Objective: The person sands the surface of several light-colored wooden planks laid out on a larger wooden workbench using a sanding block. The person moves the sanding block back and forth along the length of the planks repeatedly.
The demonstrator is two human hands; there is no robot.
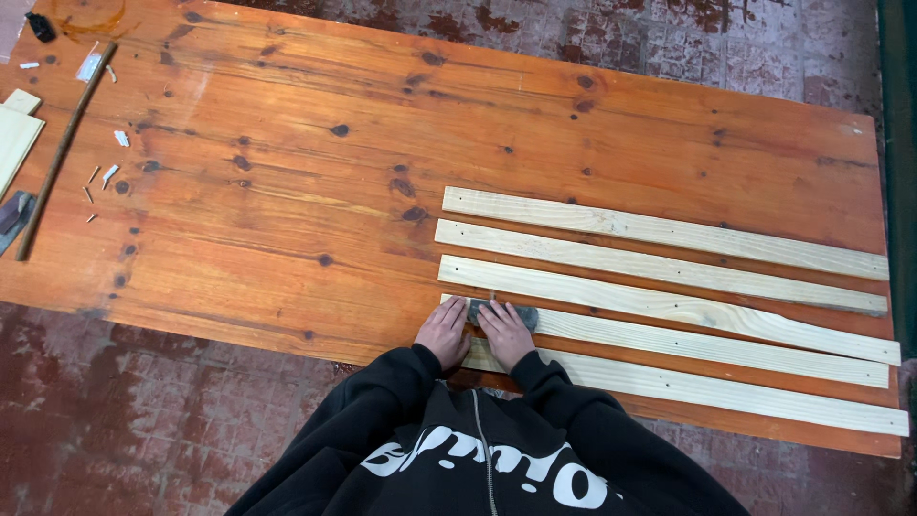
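**Caller:** Nearest you, at the table's [287,143] front edge, both your hands sit side by side on the fourth slat [707,346] from the far side. Your left hand [443,333] lies flat, fingers spread loosely, palm down on the slat's left end, gripping nothing.

**Spotter:** And your right hand [506,334] is pressed down over a small grey pad [521,313], fingers laid across it. The pad lies on that same slat, sticking out just past your fingertips to the right.

**Caller:** Closer to you than those hands, a fifth slat [726,390] runs along the table edge, its left end tucked under your black sleeves.

**Spotter:** Going farther out, three more pale slats [669,268] lie roughly parallel, near one another but apart, all stretching off to your right.

**Caller:** Beyond them it's orange, knotty tabletop. Way over on the far left, well apart from you, a long thin stick [59,153] lies at a slant, with small white scraps [115,158] scattered beside it.

**Spotter:** At the left edge, a pale board [14,143] pokes into view, and a grey object I can't identify sits below it. Red, worn floor [143,411] all around.
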